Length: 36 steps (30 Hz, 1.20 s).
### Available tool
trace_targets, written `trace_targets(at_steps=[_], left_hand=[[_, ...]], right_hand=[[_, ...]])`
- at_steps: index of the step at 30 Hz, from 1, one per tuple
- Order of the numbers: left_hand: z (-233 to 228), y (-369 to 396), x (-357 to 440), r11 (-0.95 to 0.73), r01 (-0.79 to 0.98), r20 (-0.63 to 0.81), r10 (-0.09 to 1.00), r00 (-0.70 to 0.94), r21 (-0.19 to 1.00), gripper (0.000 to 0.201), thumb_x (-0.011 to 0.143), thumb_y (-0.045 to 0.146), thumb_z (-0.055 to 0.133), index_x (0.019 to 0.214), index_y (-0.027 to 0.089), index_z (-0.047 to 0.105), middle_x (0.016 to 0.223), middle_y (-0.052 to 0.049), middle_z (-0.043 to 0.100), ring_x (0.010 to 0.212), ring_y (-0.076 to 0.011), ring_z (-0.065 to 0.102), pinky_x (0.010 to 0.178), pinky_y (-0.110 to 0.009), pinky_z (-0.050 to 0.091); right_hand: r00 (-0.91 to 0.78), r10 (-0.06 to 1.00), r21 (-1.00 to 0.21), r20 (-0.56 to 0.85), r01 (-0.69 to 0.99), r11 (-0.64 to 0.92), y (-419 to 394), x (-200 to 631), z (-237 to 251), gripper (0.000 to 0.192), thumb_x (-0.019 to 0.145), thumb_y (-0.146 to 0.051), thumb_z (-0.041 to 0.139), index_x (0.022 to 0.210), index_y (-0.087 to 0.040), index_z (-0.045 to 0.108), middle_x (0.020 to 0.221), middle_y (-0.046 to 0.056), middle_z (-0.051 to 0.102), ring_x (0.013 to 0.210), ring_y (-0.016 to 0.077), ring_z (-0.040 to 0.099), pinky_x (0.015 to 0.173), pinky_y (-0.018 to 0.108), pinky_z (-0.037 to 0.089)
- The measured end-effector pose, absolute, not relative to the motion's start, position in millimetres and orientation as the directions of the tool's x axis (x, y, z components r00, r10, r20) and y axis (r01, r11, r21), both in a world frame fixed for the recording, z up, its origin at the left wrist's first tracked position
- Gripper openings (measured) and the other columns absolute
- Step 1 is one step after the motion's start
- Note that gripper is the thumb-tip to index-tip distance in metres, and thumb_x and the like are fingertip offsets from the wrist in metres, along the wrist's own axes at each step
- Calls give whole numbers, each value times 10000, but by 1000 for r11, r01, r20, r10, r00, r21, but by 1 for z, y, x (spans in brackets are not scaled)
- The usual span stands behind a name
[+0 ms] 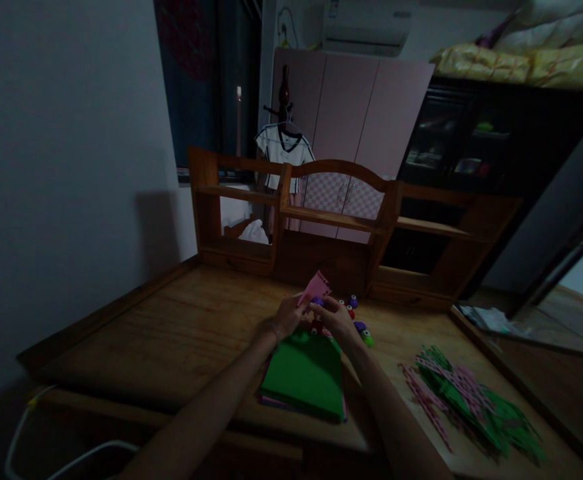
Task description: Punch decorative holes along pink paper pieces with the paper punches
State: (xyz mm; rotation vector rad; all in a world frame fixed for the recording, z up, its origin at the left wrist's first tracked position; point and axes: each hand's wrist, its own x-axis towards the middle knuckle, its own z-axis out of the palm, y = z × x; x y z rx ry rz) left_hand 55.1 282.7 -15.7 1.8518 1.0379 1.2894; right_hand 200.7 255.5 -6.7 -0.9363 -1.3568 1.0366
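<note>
My left hand (290, 316) is closed on a piece of pink paper (316, 285), which sticks up with a row of small cut-outs along its far edge. My right hand (336, 316) meets it, fingers closed around a small purple craft punch (317, 302) at the paper's lower part. Just under both hands lies a stack of paper with a green sheet (305, 373) on top. A small red punch (316, 327) sits behind the stack, partly hidden by my hands. Purple (353, 301), red and green punches (366, 338) with round white eyes stand to the right.
On the right of the wooden table (171, 327) lies a heap of green and pink paper strips (471, 400), some with punched holes. A wooden shelf unit (336, 217) rises along the far edge. A white cable (19, 433) hangs at the near left.
</note>
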Motion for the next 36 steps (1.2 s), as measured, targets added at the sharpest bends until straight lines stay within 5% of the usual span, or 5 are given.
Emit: trace_targets(at_steps=[11,17,36], left_hand=[[-15,283,53,-554,292,487,830,274,780,476,904,507,322,851,167,651,716,-16,620,668,-148,553,577,-220,394],[-18,288,56,-592,327,521,805,283,737,412,906,455,361,965,177,659,805,-23,648,720,-151,567,667,-237,412],[-20,284,54,-625,367,531,780,331,689,274,850,264,394,789,143,632,771,-42,633,710,-154,543,663,-232,408]], right_hand=[[-4,958,-956,287,71,286,250,202,0,479,610,-573,697,866,-169,673,534,-25,571,460,118,491,428,224,359],[3,965,-964,263,37,262,249,202,1,469,608,-567,706,829,-157,660,518,-33,533,446,92,444,426,216,324],[-24,972,-972,234,3,234,250,198,0,428,680,-581,645,820,-178,608,632,-15,596,434,89,465,414,215,339]])
